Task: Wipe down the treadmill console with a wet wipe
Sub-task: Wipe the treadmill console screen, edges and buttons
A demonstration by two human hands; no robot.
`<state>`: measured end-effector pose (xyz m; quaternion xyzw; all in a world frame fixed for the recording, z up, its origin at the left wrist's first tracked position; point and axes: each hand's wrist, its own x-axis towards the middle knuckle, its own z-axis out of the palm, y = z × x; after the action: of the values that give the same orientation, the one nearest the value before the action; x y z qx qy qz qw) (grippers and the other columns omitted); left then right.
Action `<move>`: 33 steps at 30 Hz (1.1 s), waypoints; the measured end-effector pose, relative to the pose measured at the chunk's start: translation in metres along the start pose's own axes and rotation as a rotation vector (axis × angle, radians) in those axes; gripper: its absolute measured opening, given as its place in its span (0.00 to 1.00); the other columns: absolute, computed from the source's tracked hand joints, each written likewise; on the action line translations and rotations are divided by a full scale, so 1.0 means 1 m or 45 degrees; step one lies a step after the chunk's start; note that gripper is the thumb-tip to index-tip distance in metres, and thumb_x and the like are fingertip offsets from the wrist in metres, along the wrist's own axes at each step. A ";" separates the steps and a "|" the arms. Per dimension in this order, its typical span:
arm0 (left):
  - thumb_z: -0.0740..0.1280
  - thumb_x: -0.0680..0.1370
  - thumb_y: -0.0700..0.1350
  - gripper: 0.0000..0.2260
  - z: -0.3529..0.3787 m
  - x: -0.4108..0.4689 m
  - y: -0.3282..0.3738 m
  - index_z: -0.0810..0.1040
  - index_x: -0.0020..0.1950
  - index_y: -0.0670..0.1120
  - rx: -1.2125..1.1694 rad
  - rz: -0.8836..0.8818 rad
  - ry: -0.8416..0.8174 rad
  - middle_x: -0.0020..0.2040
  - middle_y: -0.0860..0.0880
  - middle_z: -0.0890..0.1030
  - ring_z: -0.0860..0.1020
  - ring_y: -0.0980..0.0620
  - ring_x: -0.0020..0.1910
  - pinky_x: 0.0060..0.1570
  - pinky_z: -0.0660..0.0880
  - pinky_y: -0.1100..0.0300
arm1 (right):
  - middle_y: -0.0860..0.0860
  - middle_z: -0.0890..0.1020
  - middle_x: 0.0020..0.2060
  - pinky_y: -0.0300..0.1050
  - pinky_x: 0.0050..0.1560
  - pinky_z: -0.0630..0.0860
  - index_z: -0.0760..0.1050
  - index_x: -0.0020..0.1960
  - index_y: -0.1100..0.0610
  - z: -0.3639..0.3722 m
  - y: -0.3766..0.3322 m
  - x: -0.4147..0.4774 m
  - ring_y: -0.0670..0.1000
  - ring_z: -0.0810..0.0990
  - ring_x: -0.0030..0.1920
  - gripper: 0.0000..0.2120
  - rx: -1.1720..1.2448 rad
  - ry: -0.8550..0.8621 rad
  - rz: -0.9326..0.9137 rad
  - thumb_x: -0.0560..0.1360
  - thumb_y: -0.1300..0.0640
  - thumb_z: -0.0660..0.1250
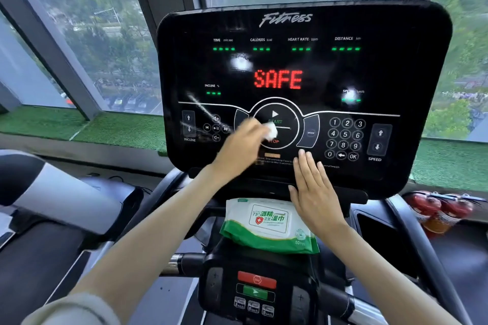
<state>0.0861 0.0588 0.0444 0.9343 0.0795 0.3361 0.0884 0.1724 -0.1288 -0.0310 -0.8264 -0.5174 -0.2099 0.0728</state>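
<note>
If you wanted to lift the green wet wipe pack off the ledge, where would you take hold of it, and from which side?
Grip the wet wipe pack across its near green edge, coming from the front and above. It lies flat and soft on the ledge below the console, that edge overhangs toward the person, and the right hand covers its far right corner.

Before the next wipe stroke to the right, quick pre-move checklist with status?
1. Crumpled white wet wipe gripped in the left hand: ok.
2. Wipe in contact with the black glossy treadmill console at the round start/stop dial: ok.
3. Right hand flat on the console's lower edge, bracing: ok.
4. Path right to the number keypad free of hands: ok.
5. Red "SAFE" readout lit, belt idle: cannot tell about the belt.
6. Green and white wipe packet resting below the console, within reach: ok.
</note>
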 end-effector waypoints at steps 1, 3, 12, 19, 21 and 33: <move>0.62 0.78 0.34 0.06 -0.008 0.012 -0.003 0.77 0.50 0.39 -0.094 -0.249 0.205 0.45 0.45 0.73 0.72 0.53 0.43 0.45 0.72 0.60 | 0.62 0.56 0.75 0.56 0.72 0.54 0.55 0.74 0.68 0.000 0.000 0.000 0.58 0.54 0.75 0.28 0.001 -0.001 -0.002 0.80 0.51 0.46; 0.60 0.79 0.37 0.05 -0.017 0.028 0.001 0.75 0.50 0.39 -0.226 -0.710 0.586 0.46 0.48 0.72 0.70 0.56 0.42 0.46 0.71 0.59 | 0.62 0.56 0.75 0.56 0.72 0.55 0.55 0.74 0.68 0.000 0.000 -0.001 0.58 0.54 0.75 0.28 -0.002 -0.007 -0.005 0.80 0.51 0.46; 0.60 0.79 0.36 0.07 -0.004 0.044 0.018 0.77 0.53 0.41 -0.218 -0.458 0.409 0.48 0.47 0.73 0.73 0.52 0.46 0.49 0.73 0.54 | 0.62 0.60 0.73 0.54 0.72 0.55 0.59 0.73 0.68 -0.007 0.007 -0.006 0.58 0.58 0.74 0.26 0.086 0.044 0.065 0.80 0.53 0.49; 0.62 0.73 0.29 0.13 0.017 0.036 0.033 0.77 0.52 0.43 -0.031 0.264 -0.162 0.47 0.48 0.74 0.72 0.52 0.48 0.43 0.77 0.53 | 0.63 0.61 0.73 0.55 0.71 0.57 0.60 0.72 0.69 -0.007 0.012 -0.008 0.58 0.59 0.74 0.26 0.080 0.060 0.073 0.80 0.54 0.50; 0.62 0.77 0.33 0.10 0.010 0.051 0.029 0.78 0.53 0.42 -0.175 -0.109 0.193 0.48 0.47 0.75 0.74 0.50 0.49 0.48 0.75 0.56 | 0.63 0.60 0.73 0.55 0.71 0.57 0.60 0.72 0.69 -0.007 0.011 -0.010 0.58 0.59 0.74 0.26 0.069 0.052 0.073 0.80 0.54 0.49; 0.64 0.73 0.29 0.11 0.025 0.038 0.055 0.78 0.50 0.41 -0.043 0.139 0.040 0.46 0.46 0.77 0.72 0.50 0.47 0.45 0.75 0.55 | 0.63 0.58 0.74 0.56 0.71 0.55 0.57 0.72 0.70 0.000 0.009 -0.010 0.59 0.57 0.74 0.28 0.001 0.014 0.077 0.80 0.52 0.48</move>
<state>0.1360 0.0109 0.0605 0.9302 0.0241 0.3564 0.0844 0.1768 -0.1413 -0.0349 -0.8406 -0.4918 -0.2119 0.0820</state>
